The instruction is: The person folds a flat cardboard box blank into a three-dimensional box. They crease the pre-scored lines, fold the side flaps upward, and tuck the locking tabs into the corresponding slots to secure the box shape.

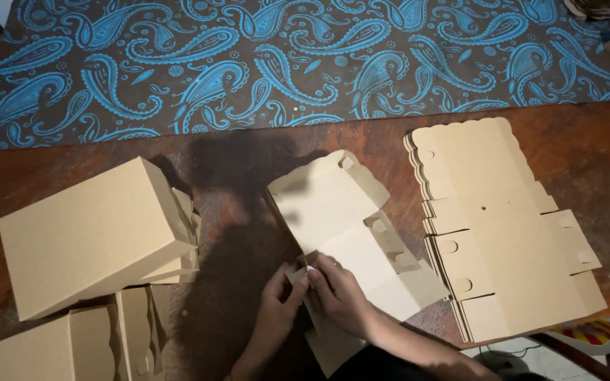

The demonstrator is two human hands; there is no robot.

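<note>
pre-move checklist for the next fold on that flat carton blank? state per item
1. Both hands on work: left hand and right hand pinch a small flap of the cardboard blank - ok.
2. Blank lies on the wooden table, partly unfolded - ok.
3. Stack of flat blanks apart from the work, on its right - ok.
4. Folded boxes at the left, apart from it - ok.
5. Flap seated in its slot - cannot tell, fingers cover it.
</note>
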